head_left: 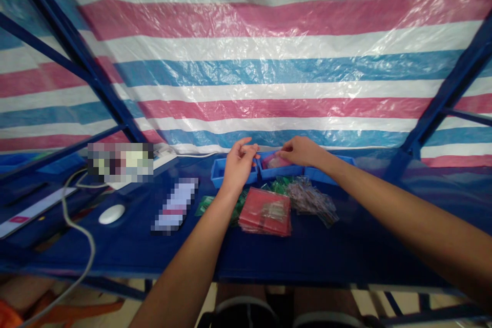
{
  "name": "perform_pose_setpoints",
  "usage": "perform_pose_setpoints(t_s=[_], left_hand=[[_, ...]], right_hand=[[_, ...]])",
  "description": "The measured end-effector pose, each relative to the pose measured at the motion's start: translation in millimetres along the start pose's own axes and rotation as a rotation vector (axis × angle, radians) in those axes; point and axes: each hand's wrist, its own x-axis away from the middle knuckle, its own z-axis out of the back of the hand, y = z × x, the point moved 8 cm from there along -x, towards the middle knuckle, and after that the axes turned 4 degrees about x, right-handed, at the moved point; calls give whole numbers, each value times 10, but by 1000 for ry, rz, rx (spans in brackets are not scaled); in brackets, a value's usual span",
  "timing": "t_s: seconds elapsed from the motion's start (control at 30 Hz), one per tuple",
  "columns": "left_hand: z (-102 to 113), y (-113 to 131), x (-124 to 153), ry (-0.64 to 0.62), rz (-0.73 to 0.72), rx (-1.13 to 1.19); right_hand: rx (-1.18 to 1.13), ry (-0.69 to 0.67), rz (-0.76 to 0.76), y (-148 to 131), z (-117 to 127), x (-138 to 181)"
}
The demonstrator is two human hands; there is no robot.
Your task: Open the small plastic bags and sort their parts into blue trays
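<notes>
Three small blue bins stand in a row at the back of the blue table. My left hand is above the left blue bin, its fingers curled in and the tips close together; what they hold, if anything, I cannot make out. Over the middle blue bin, my right hand pinches a pink plastic packet. My right forearm partly covers the right blue bin. In front of the bins lie a stack of red packets, a heap of clear packets and green packets.
A blurred-out phone-like slab and a white mouse-shaped object lie to the left. A white cable hangs over the front edge near a power strip. Blue frame posts and a striped plastic sheet close off the back.
</notes>
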Motion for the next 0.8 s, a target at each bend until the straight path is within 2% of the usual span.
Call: perform_pose_setpoints(t_s=[0.13,0.3,0.4,0.5,0.57,0.63,0.73,0.8], left_hand=[[-4,-8,0,-3,-3,-9],[-3,-14,1,-11,3,-21],[5,-13,-2,-5,5,-26],[5,-5,-8,-6,-4,-24],[0,12,-9,-15,-23,-39],[-16,47,2,-34,-61,-86],[-74,101,50,-88,-115,-209],[-128,118,95,-131,-127,-278]], right_hand=[[140,-68,16,-73,-116,12],[160,-78,3,-91,-163,-22],[167,-59,-20,-40,-63,14],[119,60,-31,-23,173,123],[40,153,29,-88,333,250],[-2,184,144,-206,415,419],[-127,67,384,-403,345,733],[-191,-46,468,-439,228,929]])
